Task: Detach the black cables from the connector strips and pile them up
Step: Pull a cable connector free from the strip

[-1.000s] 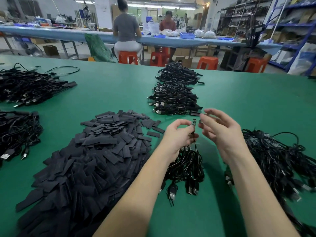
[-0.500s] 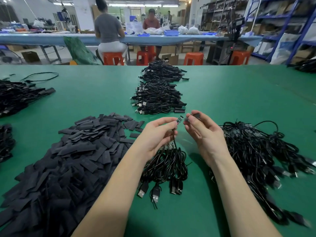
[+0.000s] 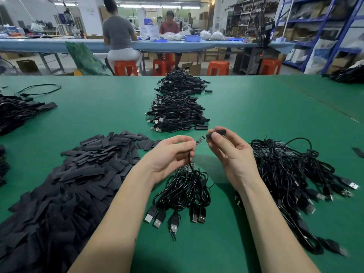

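Black cable [image 3: 189, 158] is pinched in my left hand [image 3: 169, 157] between thumb and forefinger, its small circuit-board end [image 3: 200, 139] sticking out toward the right. My right hand [image 3: 229, 152] pinches a short black sleeve [image 3: 216, 133] at its fingertips, held just beside the board end and not touching it. Below my left hand hangs a small bunch of cables [image 3: 183, 191], their board ends gathered under my palm and their USB plugs [image 3: 175, 216] lying on the green surface [image 3: 256, 107] near me. Right of my right hand lies a large tangle of cables [image 3: 291, 174], some lying across connector strips [image 3: 264, 152] at its far left edge. Left of my left arm spreads a wide heap of flat black sleeves [image 3: 78, 178]. Farther out, at centre, two piles of cables [image 3: 177, 109] lie one behind the other. More cable heaps [image 3: 17, 111] sit at the far left edge. Beyond the surface, two people sit on orange stools [image 3: 126, 67] at a blue table [image 3: 49, 45].
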Available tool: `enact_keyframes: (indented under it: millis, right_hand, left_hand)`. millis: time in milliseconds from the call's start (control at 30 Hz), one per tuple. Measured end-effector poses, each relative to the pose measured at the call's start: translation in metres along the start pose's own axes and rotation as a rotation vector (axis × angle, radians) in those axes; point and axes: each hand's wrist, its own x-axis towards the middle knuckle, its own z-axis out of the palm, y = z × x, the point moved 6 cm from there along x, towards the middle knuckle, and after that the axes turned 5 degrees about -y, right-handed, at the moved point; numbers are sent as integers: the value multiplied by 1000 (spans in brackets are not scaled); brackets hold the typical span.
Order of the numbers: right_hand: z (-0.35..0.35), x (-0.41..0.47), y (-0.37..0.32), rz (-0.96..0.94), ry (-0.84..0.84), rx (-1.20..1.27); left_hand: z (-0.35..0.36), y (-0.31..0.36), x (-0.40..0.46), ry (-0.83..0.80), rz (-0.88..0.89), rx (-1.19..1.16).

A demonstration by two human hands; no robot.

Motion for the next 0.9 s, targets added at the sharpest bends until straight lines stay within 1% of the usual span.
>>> enact_keyframes:
  millis: [267,467,600,700,900]
  right_hand:
    - [2,-2,-1,3,3,-14]
    - [4,-3,-1,132,-104,-4]
    - [7,-7,-9,189,-229,-137]
    - [8,-8,-16,176,-255,-180]
    - [15,-10,-13,142,-287,-136]
  left_hand:
    - [3,-1,1,-73,29,-15]
    - [1,2,-3,-180,24,40]
    - [-2,6,-6,-219,45,120]
    - [0,6,-7,-253,58,140]
    - [2,8,-9,-282,57,136]
